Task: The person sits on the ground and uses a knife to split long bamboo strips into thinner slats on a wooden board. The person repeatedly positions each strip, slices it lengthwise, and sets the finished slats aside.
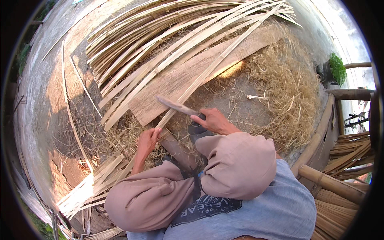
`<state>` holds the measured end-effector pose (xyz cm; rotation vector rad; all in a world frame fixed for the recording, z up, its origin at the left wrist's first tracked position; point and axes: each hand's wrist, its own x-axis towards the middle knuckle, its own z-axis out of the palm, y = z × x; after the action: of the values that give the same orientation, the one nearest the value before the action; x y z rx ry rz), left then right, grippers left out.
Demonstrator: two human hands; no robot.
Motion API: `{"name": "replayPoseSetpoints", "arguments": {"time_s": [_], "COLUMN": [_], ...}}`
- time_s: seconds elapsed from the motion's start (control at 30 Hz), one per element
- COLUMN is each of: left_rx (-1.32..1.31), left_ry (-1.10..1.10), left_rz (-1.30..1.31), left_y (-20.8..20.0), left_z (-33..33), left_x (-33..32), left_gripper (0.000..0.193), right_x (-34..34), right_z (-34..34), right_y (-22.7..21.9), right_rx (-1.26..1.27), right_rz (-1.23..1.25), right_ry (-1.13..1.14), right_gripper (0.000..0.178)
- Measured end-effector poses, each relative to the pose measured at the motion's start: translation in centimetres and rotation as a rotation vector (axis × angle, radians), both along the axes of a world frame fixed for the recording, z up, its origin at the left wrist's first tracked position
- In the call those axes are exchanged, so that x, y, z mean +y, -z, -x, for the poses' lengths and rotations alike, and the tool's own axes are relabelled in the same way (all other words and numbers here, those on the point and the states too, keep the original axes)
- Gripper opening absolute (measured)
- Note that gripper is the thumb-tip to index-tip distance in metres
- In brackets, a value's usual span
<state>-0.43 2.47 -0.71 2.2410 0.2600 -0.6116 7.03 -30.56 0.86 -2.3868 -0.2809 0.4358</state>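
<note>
My left hand (147,141) is closed around a long, pale bamboo strip (216,66). The strip slants away from me to the far right, over a wooden board (162,96). In my right hand (216,121) is a knife (181,107), gripped by its dark handle. Its blade points left and crosses the strip just beyond my left hand; whether the edge touches it I cannot tell. Past the board lies a large pile of split bamboo strips (136,50), several of them overlapping the board's far side.
Curly shavings (294,96) are heaped at the right. More strips (94,184) lie at my near left, and loose ones (69,100) on the concrete floor. A bamboo pole frame (332,182) and bundled strips (352,154) stand to my right, a green plant (337,69) beyond.
</note>
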Motion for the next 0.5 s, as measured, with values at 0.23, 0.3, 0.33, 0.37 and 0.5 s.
{"name": "replayPoseSetpoints", "arguments": {"time_s": [0.23, 0.3, 0.33, 0.37, 0.5], "left_rx": [-0.344, -0.3, -0.269, -0.291, -0.249], "left_ry": [-0.028, 0.008, -0.023, -0.051, -0.031], "left_rz": [-0.304, -0.306, -0.342, -0.344, -0.236], "left_y": [-0.6, 0.4, -0.4, -0.5, -1.5], "left_z": [1.7, 0.6, 1.5, 2.2, 4.5], "left_x": [-2.9, -3.7, -2.8, -2.0, 0.1], "left_gripper": [0.042, 0.042, 0.041, 0.042, 0.043], "right_x": [-7.5, -8.3, -5.5, -3.6, -9.2], "right_z": [-6.0, -6.3, -5.6, -4.7, -6.0], "right_y": [0.9, 1.0, 1.0, 1.3, 2.2], "right_rx": [-0.115, -0.104, -0.098, -0.094, -0.144], "right_rz": [0.109, 0.109, 0.074, 0.045, 0.145], "right_ry": [0.33, 0.34, 0.214, 0.11, 0.149], "right_gripper": [0.065, 0.066, 0.066, 0.067, 0.067]}}
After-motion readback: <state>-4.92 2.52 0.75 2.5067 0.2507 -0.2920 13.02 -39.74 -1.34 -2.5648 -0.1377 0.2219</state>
